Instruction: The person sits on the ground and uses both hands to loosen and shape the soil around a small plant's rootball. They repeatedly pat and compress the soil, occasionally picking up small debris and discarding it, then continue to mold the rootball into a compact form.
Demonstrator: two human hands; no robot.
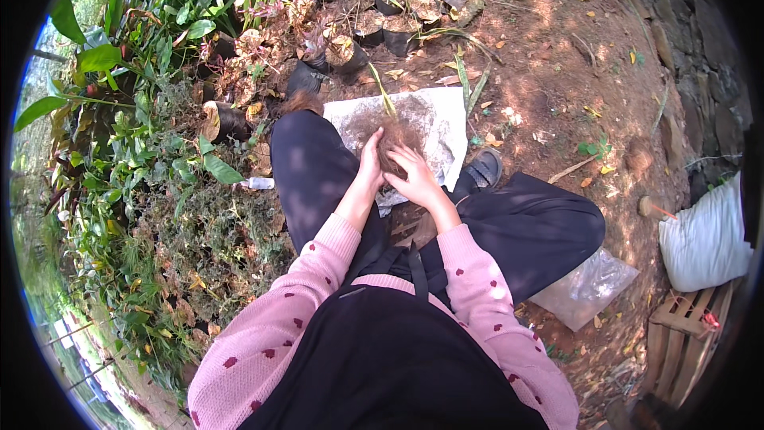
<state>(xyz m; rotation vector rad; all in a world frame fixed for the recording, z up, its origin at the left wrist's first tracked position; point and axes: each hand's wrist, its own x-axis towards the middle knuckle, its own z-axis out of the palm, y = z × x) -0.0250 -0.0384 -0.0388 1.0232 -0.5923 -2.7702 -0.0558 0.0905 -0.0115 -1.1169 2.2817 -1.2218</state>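
Between my hands is a clump of brown fibre [395, 140], like coconut husk fibre. One long, narrow green leaf with yellowish edges [385, 95] rises just beyond the clump; whether it is rooted in it I cannot tell. My left hand [370, 161] cups the clump's left side, fingers pointing away from me. From the right, my right hand [416, 176] presses against it with curved fingers. Beneath lies a white sheet [447, 123] strewn with loose brown fibre and dark crumbs. Parts of the clump are hidden behind my fingers.
Black plant bags [400, 34] stand beyond the sheet. Two cut leaves [472, 84] lie near its far right corner. Dense plants [183, 207] fill the left. To the right are a clear plastic bag [585, 291], a white sack [704, 235] and a wooden crate [686, 334].
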